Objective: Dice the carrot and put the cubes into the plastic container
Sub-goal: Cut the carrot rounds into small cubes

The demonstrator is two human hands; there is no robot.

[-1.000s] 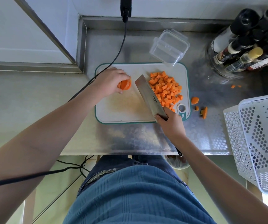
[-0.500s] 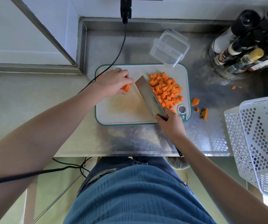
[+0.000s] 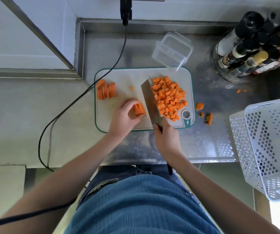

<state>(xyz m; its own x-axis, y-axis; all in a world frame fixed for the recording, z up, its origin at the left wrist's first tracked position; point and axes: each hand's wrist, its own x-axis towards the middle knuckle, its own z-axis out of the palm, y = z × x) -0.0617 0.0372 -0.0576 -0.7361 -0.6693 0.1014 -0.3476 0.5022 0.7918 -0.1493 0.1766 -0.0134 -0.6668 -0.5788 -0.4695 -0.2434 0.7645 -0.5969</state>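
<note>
A white cutting board (image 3: 127, 78) lies on the steel counter. A heap of orange carrot cubes (image 3: 168, 97) covers its right half. A row of carrot slices (image 3: 106, 90) stands at its left edge. My left hand (image 3: 125, 118) holds a small stack of carrot slices (image 3: 139, 108) on the board, just left of the blade. My right hand (image 3: 167, 138) grips the handle of a cleaver (image 3: 151, 102), whose blade lies between the stack and the cubes. The clear plastic container (image 3: 173, 50) sits behind the board.
Carrot scraps (image 3: 205, 114) lie on the counter right of the board. Sauce bottles (image 3: 254, 46) stand at the back right. A white perforated basket (image 3: 267, 144) sits at the right edge. A black cable (image 3: 85, 92) crosses the counter to the left.
My left hand has come from the board's back left to its front middle with a few slices, uncovering the row of slices at the left edge. The cleaver has barely moved.
</note>
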